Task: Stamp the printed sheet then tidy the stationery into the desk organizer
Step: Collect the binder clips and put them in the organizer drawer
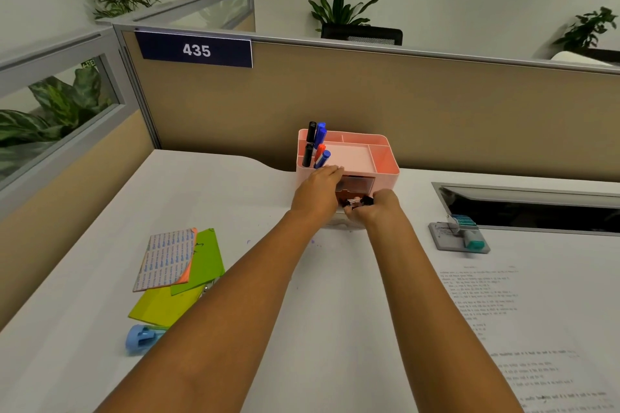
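Note:
A pink desk organizer [382,157] stands at the back of the white desk, with several markers [317,144] upright in its left compartments. Its front drawer [355,186] is pulled open. My left hand [318,193] rests against the organizer's front left, fingers at the drawer's top edge. My right hand [375,209] is closed on black binder clips [357,202] just above the open drawer. The printed sheet [510,322] lies flat at the right. A stamp with its grey ink pad [459,236] sits beyond the sheet.
Green and orange sticky-note pads [177,268] lie at the left, and a blue tape dispenser [142,337] near the left front. A cable hatch [536,208] opens in the desk at the right back. A tan partition walls the desk's far edge.

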Motion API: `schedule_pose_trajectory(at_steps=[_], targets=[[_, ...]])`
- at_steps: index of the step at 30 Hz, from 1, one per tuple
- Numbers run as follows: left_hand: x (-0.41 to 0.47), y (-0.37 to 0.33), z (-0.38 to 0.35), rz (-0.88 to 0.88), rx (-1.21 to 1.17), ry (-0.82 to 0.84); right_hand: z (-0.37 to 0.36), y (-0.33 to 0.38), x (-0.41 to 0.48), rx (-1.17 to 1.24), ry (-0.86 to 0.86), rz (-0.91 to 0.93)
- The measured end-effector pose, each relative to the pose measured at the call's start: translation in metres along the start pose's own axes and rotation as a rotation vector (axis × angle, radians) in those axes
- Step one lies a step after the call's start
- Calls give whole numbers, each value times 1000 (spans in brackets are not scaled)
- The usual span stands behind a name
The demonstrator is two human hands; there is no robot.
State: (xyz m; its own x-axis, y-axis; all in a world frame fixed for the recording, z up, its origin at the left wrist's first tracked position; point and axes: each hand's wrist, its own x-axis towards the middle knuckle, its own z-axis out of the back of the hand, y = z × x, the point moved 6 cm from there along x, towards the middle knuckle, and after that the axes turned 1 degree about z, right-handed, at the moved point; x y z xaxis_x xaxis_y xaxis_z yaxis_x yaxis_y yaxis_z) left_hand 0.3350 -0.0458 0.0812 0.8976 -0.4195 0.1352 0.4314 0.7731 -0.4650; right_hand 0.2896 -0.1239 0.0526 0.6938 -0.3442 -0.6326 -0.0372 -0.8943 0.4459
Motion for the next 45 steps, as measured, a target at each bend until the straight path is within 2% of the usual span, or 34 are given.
schedule_pose_trajectory(at_steps=[6, 14, 16, 17, 19, 21, 23, 26, 31, 38, 42, 45], targets=[[1, 1, -3, 4, -4, 14, -17, 1, 14, -102, 17, 25], [0, 2, -2, 13, -33, 16, -15, 10, -2, -379, 69, 128], [-1, 1, -2, 22, -46, 17, -11, 13, -4, -604, 103, 240], [-1, 1, -1, 25, -51, 18, -7, 17, -3, -795, 92, 360], [-2, 0, -1, 21, -46, 16, -1, 30, -3, -1273, -1, 749], [-2, -1, 0, 21, -36, 13, -2, 36, -8, -1648, -60, 1100], [-3, -1, 1, 24, -34, 17, -4, 32, -3, -1922, 11, 1212], [-4, -3, 0, 15, -39, 30, -2, 26, 16, -2234, 91, 1163], [-3, -1, 0, 22, -57, 16, -11, 30, 26, -2205, 54, 1353], [-1, 2, -5, 25, -53, -15, -17, 32, 34, -2064, -56, 1498], [-1, 2, -6, 30, -50, -23, -17, 30, 35, -2020, -91, 1523], [-1, 2, -6, 21, -44, -24, -15, 31, 38, -2038, -29, 1462]])
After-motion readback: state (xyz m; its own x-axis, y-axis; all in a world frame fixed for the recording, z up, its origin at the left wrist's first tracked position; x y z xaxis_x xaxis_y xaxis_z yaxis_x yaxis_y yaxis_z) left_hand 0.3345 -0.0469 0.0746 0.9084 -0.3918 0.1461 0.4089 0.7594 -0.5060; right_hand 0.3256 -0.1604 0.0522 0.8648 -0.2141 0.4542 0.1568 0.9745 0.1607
